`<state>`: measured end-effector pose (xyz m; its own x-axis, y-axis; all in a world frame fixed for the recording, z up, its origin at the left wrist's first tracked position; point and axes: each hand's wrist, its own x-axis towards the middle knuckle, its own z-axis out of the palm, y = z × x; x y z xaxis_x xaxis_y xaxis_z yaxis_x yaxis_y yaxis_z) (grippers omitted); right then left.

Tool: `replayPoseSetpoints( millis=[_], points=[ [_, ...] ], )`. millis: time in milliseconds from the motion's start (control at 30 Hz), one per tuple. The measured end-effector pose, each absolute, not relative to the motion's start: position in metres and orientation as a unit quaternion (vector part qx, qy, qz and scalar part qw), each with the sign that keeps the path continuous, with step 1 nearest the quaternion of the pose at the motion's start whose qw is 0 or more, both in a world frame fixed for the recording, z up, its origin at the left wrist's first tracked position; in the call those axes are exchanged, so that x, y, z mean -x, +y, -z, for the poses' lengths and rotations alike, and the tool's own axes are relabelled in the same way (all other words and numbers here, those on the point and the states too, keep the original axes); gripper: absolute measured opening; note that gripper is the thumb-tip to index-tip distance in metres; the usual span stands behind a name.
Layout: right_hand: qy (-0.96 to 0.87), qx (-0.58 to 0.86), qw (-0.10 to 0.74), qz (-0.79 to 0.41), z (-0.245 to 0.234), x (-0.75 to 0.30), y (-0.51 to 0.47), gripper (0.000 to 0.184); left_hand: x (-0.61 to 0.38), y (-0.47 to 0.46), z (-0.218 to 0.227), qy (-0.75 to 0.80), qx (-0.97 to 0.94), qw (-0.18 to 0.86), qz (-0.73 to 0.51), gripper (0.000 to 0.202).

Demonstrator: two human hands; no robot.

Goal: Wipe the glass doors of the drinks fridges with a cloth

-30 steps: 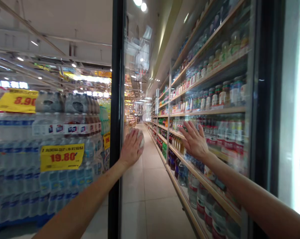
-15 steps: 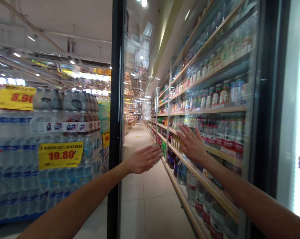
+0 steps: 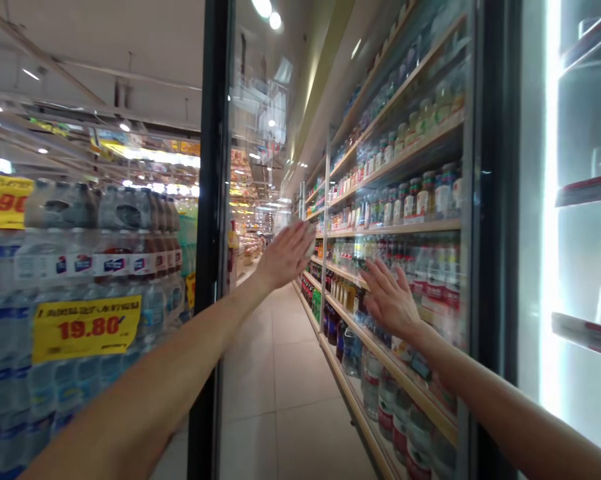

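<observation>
Evidently, a pale cloth [image 3: 309, 240] is being held by the left hand [image 3: 283, 257], with the fingers being laid long and close together over it, not balled into a fist. Only a rim of the cloth is being left uncovered, just past the fingers on the side toward the right hand; its long axis is being hidden and cannot be told. By the right hand [image 3: 393, 300] nothing is being grasped: its fingers are being spread, lower and to the right of the cloth, palm toward the glass pane [image 3: 250, 407]. Whether the glass is being touched by that palm cannot be told. The pane is being framed with its long axis upright, between a black frame edge [image 3: 211, 200], to which the left hand is being held nearer, and a dark frame bar [image 3: 495, 200], beside which the right forearm is being extended.
</observation>
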<state>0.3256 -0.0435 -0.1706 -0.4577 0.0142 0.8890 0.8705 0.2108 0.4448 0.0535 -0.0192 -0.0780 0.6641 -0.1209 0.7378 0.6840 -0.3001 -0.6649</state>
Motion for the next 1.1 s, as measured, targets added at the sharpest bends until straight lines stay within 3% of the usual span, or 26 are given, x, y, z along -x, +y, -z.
replayPoseSetpoints(
  millis=[100,233,400,567,767,967,1100],
  points=[
    [-0.659,0.342,0.411,0.529,0.173,-0.333,-0.044,0.055,-0.074,-0.017,0.075,-0.234,0.697,0.532,0.420,0.050],
    [-0.654,0.362,0.409,0.522,0.177,-0.345,-0.046,0.054,-0.097,-0.015,0.079,-0.074,0.789,0.560,0.241,0.048],
    [-0.623,0.386,0.429,0.529,0.181,-0.367,-0.049,0.053,-0.123,-0.015,0.064,-0.213,0.735,0.517,0.382,0.050],
    [-0.617,0.404,0.413,0.534,0.187,-0.389,-0.054,0.053,-0.151,-0.016,0.069,-0.057,0.815,0.540,0.200,0.046],
    [-0.593,0.438,0.444,0.509,0.195,-0.412,-0.056,0.058,-0.184,-0.010,0.057,-0.182,0.757,0.505,0.372,0.051],
    [-0.575,0.467,0.451,0.498,0.207,-0.428,-0.055,0.058,-0.218,-0.012,0.098,-0.014,0.821,0.532,0.204,0.045],
    [-0.557,0.488,0.476,0.475,0.211,-0.434,-0.051,0.057,-0.241,-0.016,0.094,-0.112,0.799,0.510,0.299,0.047]
  ],
)
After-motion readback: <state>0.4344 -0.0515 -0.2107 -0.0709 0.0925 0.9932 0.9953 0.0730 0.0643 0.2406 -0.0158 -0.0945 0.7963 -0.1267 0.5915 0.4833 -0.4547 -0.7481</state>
